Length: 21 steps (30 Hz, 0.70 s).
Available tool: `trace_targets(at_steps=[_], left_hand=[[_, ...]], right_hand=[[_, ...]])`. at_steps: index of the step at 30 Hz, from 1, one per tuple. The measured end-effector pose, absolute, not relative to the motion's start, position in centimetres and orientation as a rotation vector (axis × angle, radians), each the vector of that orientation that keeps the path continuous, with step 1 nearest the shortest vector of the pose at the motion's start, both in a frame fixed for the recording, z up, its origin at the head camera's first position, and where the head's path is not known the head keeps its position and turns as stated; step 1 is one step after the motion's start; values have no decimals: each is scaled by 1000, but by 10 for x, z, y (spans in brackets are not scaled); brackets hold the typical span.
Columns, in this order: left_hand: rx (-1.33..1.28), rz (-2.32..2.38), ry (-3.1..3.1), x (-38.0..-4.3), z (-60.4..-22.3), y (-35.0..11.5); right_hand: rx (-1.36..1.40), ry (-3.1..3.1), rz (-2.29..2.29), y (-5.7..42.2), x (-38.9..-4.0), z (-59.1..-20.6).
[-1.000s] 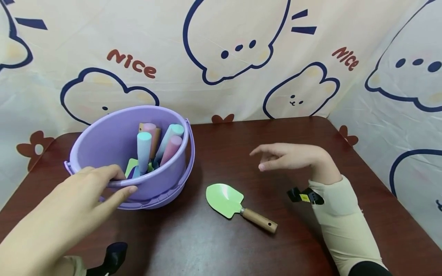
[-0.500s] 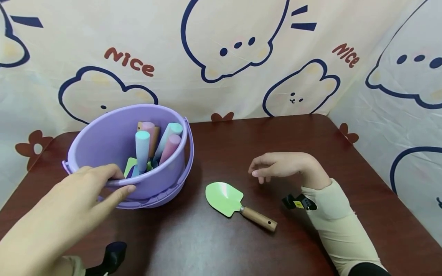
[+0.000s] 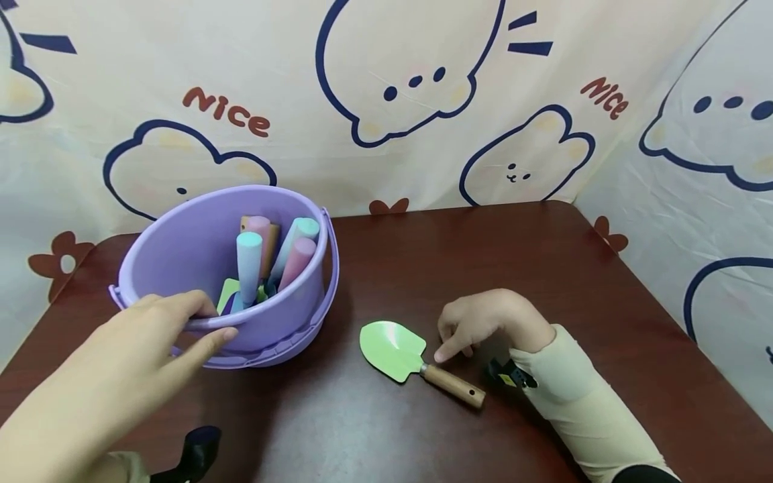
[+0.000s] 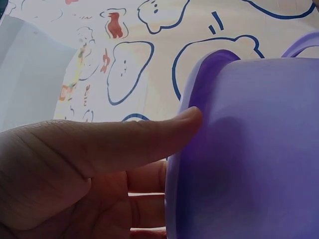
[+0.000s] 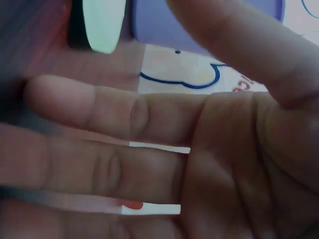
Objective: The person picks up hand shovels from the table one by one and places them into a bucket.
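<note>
At the left of the head view my left hand [image 3: 141, 349] grips the near rim of a purple bucket [image 3: 290, 322], thumb outside and fingers over the edge. The left wrist view shows the thumb on the bucket wall [image 4: 264, 139]. A toy trowel [image 3: 395, 349] with a green blade and wooden handle lies on the table. My right hand [image 3: 477, 322] hovers just behind the handle, fingers pointing down and holding nothing. In the right wrist view the fingers [image 5: 159, 119] are spread, with the green blade [image 5: 103, 25] beyond them.
Inside the bucket stand tools with blue handles [image 3: 249, 268], pink handles [image 3: 298, 263] and a wooden handle. The bucket's purple carrying handle [image 3: 333, 268] hangs at its right side. A printed cloth [image 3: 386, 174] rises behind the brown table [image 3: 326, 429].
My right hand has come down and toward me, close to the trowel's handle, its fingers turning downward. The left hand, bucket and trowel have stayed in place.
</note>
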<state>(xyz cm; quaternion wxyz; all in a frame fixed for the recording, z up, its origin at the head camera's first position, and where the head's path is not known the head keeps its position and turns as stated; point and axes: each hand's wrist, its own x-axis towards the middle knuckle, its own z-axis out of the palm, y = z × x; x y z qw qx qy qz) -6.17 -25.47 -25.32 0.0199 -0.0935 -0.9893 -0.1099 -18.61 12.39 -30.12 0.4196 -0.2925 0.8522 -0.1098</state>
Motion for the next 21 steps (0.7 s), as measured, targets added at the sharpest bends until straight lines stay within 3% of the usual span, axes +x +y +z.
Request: trace_targets(at_steps=[10,21], left_hand=[[-287,-357,-3102,-63,-255,-254],[-264,-366,-3119,-64,-254,-253]], right_hand=[[-709,2193,-56,104,-162,-309],[-773,2126,-93,97,-161,-310]])
